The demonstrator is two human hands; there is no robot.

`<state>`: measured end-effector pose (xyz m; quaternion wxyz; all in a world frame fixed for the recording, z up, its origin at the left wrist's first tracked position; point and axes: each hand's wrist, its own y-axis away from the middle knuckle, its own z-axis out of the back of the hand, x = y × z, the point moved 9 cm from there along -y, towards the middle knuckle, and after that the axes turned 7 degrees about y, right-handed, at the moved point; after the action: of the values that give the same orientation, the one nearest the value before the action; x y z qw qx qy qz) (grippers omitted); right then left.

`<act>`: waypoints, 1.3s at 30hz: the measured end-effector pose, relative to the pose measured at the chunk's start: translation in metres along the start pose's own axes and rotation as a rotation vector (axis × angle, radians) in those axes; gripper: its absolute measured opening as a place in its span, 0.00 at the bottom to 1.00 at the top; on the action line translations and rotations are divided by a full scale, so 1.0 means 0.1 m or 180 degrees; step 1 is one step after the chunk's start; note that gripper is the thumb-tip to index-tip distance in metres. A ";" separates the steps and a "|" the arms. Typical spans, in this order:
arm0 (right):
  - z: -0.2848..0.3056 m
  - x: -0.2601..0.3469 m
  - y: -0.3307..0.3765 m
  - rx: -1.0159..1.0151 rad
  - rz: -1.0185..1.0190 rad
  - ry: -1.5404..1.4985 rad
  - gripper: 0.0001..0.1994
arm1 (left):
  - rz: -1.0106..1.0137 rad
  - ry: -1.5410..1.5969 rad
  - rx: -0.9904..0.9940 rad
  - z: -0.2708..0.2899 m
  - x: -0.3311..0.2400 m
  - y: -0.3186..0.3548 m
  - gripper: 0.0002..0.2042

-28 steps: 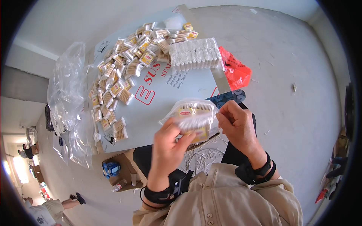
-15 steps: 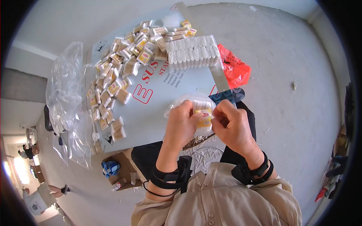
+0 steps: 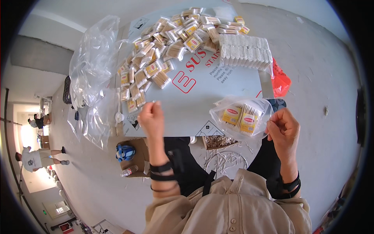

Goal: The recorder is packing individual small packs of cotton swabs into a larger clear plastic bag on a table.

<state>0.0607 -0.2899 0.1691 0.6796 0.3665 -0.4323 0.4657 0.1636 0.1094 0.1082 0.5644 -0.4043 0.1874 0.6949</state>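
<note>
A clear plastic bag [image 3: 219, 113] lies at the table's near right, its right edge pinched by my right hand [image 3: 284, 130]. Two packs of cotton swabs [image 3: 248, 120] with yellow labels sit side by side inside it. My left hand [image 3: 152, 120] is at the table's near left edge, fingers curled together. Something small and pale shows at its fingertips, and I cannot make out what it is. Just beyond that hand spreads a heap of cotton swab packs [image 3: 160, 79] with wooden sticks and yellow labels.
A wrapped block of white swab bundles [image 3: 246, 52] stands at the table's far right, beside a red plastic bag [image 3: 280, 80]. Large clear plastic sheeting [image 3: 93, 70] hangs off the left side. Below the table are a cardboard box [image 3: 139, 156] and a box of loose swabs [image 3: 220, 141].
My left hand has left the bag and moved left toward the heap. My right hand still holds the bag, which now lies flatter with two packs showing. The view has turned left.
</note>
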 end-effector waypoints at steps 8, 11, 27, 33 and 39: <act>-0.01 -0.02 0.00 -0.0015 -0.0022 -0.0053 0.05 | -0.0207 -0.2055 0.0061 -0.06 1.07 -0.21 0.11; -0.01 0.01 -0.01 -0.0010 0.0022 -0.0021 0.05 | -0.0417 -0.1607 0.0455 -0.16 1.10 -0.36 0.11; -0.05 -0.02 -0.01 0.0106 -0.0023 0.0010 0.06 | -0.0533 0.0271 0.2618 -0.75 -0.47 -0.27 0.13; -0.01 0.02 0.00 0.0157 0.0079 0.0102 0.05 | -0.0926 0.1143 0.2631 -0.23 -2.06 0.28 0.15; -0.02 0.08 0.02 0.0148 0.0317 0.0163 0.06 | -0.2656 -0.0272 0.3143 -0.97 -2.57 0.91 0.10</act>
<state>0.0604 -0.2853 0.1760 0.6578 0.3482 -0.4215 0.5181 0.1216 -0.1499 0.2308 0.9135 -0.1080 0.2895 0.2646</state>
